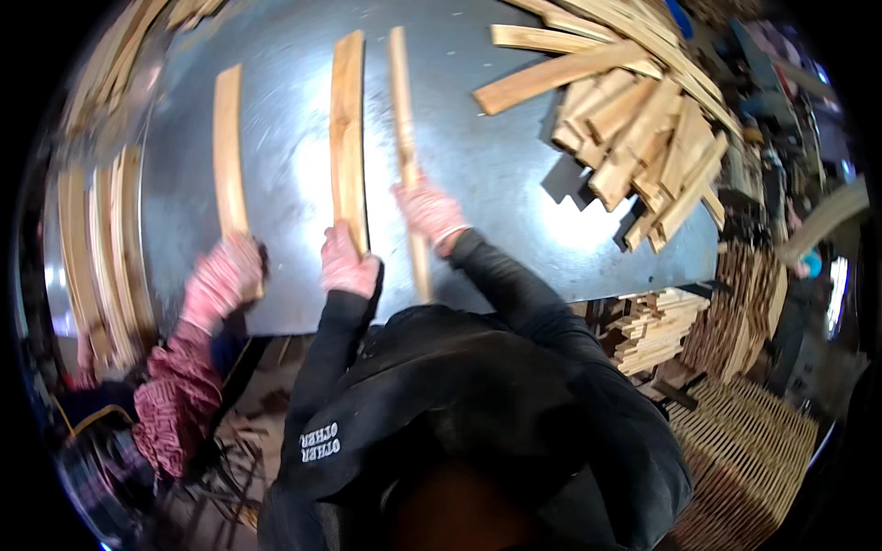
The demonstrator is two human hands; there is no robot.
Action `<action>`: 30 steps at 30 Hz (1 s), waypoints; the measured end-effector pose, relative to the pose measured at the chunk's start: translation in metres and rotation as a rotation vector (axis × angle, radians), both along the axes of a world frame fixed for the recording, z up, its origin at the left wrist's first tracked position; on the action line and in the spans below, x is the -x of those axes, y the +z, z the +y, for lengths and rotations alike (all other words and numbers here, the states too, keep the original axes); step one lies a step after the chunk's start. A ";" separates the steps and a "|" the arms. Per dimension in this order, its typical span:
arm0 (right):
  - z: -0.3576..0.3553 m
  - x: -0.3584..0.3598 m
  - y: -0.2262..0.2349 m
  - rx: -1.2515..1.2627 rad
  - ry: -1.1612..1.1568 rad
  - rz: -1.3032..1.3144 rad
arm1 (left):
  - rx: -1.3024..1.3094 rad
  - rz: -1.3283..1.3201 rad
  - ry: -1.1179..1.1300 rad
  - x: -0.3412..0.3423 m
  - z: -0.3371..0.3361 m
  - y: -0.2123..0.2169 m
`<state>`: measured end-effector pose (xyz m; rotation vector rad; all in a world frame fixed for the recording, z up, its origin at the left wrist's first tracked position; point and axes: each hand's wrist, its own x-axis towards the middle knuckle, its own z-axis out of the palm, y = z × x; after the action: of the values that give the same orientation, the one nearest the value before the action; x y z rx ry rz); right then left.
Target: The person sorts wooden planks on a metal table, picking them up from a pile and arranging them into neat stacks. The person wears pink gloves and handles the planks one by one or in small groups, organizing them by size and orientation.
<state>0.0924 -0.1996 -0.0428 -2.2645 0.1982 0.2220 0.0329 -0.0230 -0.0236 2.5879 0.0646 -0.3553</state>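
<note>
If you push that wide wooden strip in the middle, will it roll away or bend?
It probably won't roll: the wide wooden strip looks flat, lying on the metal table. It may slide easily, since the sheet looks smooth and shiny. It likely stays stiff; the left hand holds only its near end and it shows no sag. Being thin, it is probably light.

At the centre of the frame, the left hand in a pink glove grips the near end of a wide wooden slat lying on the grey metal table, while the right hand holds a narrower slat just beside it. At the left, a co-worker's gloved hand holds a third slat, and a loose heap of slats fills the upper right.
</note>
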 end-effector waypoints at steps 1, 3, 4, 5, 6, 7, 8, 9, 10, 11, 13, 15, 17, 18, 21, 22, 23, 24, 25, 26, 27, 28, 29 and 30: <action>-0.001 0.020 -0.011 0.198 0.433 -0.082 | 0.248 -0.170 0.022 0.034 -0.001 -0.007; 0.012 0.044 -0.001 -0.096 0.176 0.189 | 0.477 -0.033 -0.025 0.049 -0.025 -0.002; 0.014 0.042 0.014 -0.082 0.322 0.202 | 0.277 -0.029 0.032 0.051 -0.031 0.013; -0.001 0.032 0.010 -0.062 0.511 0.269 | 0.134 -0.053 0.151 0.059 -0.047 0.018; -0.022 0.019 0.003 0.045 0.533 0.026 | 0.027 -0.013 0.155 0.058 -0.043 0.004; -0.063 0.000 0.000 0.158 0.531 -0.212 | -0.088 0.024 0.152 0.050 -0.045 -0.009; -0.106 -0.035 0.007 0.338 0.586 -0.308 | -0.118 0.065 0.221 0.049 -0.053 -0.012; -0.162 -0.066 0.029 0.631 0.588 -0.611 | -0.141 0.115 0.288 0.049 -0.066 -0.013; -0.197 -0.095 0.032 0.731 0.520 -0.581 | -0.120 -0.015 0.241 0.048 -0.053 -0.017; -0.247 -0.125 0.010 0.900 0.484 -0.610 | -0.195 0.067 0.278 0.040 -0.059 -0.007; -0.306 -0.181 0.005 0.866 0.631 -0.244 | -0.382 0.013 0.169 0.040 -0.064 0.017; -0.310 -0.169 0.010 0.841 0.865 -0.348 | -0.079 -0.307 0.329 0.052 -0.091 0.002; -0.299 -0.123 0.016 0.471 0.968 -0.593 | 0.525 -0.512 0.371 0.032 -0.145 0.025; -0.280 -0.095 0.035 0.525 1.118 -0.563 | 0.428 -0.377 0.267 0.011 -0.167 0.063; -0.235 -0.030 0.079 0.366 1.411 -0.592 | 0.556 0.231 0.009 0.001 -0.192 0.055; -0.247 -0.041 0.099 0.335 1.445 -0.539 | 0.786 0.482 0.009 0.003 -0.204 0.051; -0.259 -0.051 0.120 0.299 1.479 -0.489 | 0.983 0.769 0.060 0.006 -0.215 0.050; -0.291 -0.082 0.120 0.309 1.308 -0.563 | 1.088 1.044 0.124 0.009 -0.226 0.049; -0.337 -0.129 0.111 0.408 1.040 -0.669 | 1.329 1.080 0.161 0.013 -0.246 0.053; -0.385 -0.177 0.109 0.549 0.792 -0.696 | 1.319 1.016 0.198 0.015 -0.251 0.058; -0.440 -0.214 0.107 0.716 0.574 -0.618 | 1.300 0.967 0.219 0.009 -0.255 0.059; -0.495 -0.235 0.100 0.884 0.476 -0.401 | 1.285 0.979 0.218 0.003 -0.259 0.057; -0.559 -0.242 0.068 1.053 0.466 -0.287 | 1.270 0.986 0.222 -0.002 -0.260 0.056; -0.548 -0.225 0.091 1.274 0.466 -0.124 | 1.222 0.922 0.168 0.001 -0.254 0.052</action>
<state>0.3170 -0.7472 0.0478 -3.5626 -0.3863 0.2212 0.0319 -0.2770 0.0283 1.0748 0.2788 -1.0760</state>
